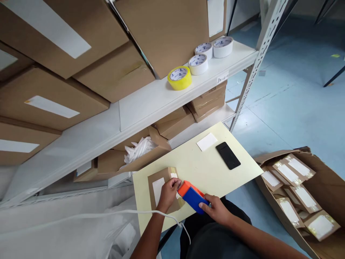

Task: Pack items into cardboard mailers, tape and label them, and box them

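Note:
On the pale yellow table [191, 167], a small cardboard box [154, 181] with white labels lies partly under my left hand [169, 193]. My left fingers are pinched together beside the orange end of a blue and orange box-shaped tool [194, 198]. Whatever those fingertips hold, if anything, is too small to make out. My right hand [215, 208] grips the tool's blue end, with the thumb on top, and holds it slanted over the box's near right side. The tool's exact kind does not show.
A black phone [228, 155] and a white card [207, 141] lie toward the table's far right. A large open carton [293, 230] with several labelled boxes stands right. Tape rolls [179, 78] and cartons [172, 32] fill the shelf ahead. A white cable [107, 213] crosses my left forearm.

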Available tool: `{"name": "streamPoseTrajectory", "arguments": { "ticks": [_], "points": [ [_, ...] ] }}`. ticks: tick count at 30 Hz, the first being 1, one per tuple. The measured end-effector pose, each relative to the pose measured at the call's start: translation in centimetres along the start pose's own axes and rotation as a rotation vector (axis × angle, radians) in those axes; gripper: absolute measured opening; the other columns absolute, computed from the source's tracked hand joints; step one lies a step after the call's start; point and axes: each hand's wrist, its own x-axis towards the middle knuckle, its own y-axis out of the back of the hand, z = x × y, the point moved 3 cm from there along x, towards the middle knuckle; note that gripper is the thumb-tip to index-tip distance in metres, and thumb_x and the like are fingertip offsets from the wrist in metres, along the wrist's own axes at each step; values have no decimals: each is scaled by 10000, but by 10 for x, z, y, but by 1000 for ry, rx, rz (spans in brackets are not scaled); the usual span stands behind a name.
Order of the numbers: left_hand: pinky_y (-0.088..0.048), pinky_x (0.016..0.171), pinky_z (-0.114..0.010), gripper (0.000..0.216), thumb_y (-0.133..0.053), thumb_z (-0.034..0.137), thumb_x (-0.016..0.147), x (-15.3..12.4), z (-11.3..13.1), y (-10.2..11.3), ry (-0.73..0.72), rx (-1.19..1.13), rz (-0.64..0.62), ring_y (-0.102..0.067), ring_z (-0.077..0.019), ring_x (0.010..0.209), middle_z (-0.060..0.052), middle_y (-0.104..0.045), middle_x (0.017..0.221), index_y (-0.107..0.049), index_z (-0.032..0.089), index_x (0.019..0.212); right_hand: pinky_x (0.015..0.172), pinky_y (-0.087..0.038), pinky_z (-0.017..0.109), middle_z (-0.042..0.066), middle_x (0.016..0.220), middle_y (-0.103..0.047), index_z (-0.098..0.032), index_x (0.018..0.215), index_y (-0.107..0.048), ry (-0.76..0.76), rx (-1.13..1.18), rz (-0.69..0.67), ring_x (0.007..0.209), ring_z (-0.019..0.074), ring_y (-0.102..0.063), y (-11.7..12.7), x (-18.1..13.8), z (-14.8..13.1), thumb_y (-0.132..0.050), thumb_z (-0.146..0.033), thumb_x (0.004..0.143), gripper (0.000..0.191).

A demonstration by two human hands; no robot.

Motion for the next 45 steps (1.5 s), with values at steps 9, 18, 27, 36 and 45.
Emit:
{"name": "streamPoseTrajectory", "arguments": {
  "ticks": [9, 18, 27, 36, 45],
  "points": [
    [-473, 863, -356, 322, -452, 340, 943, 42, 24, 20, -173, 830, -82, -662, -239, 950, -57, -764, 892, -740, 238, 842, 589, -407, 277, 13, 633, -593, -166, 704, -623, -284, 419, -8, 603, 150, -531, -38, -13, 32, -497, -816, 823, 673],
    [-177, 1142, -684, 286, -489, 161, 895, 73, 13, 3, -275, 1176, -190, -310, -371, 1444, -128, -593, 1408, -767, 224, 878, 815, -525, 365, 69, 757, -749, -153, 827, -759, -548, 873, 95, 779, 234, -695, -77, 21, 40, -657, -783, 743, 644],
    [-460, 882, -495, 305, -465, 160, 908, 81, 9, -5, -179, 1274, -264, -497, -341, 1181, -161, -663, 1199, -767, 197, 910, 850, -527, 370, 88, 857, -782, -143, 919, -778, -551, 977, 73, 845, 244, -716, -93, 26, 51, -680, -715, 771, 598],
    [-460, 908, -494, 346, -550, 156, 875, 83, 9, -5, -178, 1235, -236, -507, -331, 1158, -147, -641, 1183, -696, 243, 1177, 886, -516, 375, 117, 915, -781, -103, 995, -742, -626, 1123, -32, 857, 243, -723, -96, 27, 60, -691, -462, 837, 396],
    [-125, 1236, -562, 788, -866, 532, 627, 59, 2, 45, -566, 1141, -628, -271, -365, 1501, -110, -444, 1575, -621, 293, 1337, 959, -526, 369, 81, 974, -793, -139, 1048, -726, -688, 1209, 2, 881, 219, -742, -89, 28, 49, -552, -352, 931, 299]
  ]
}}
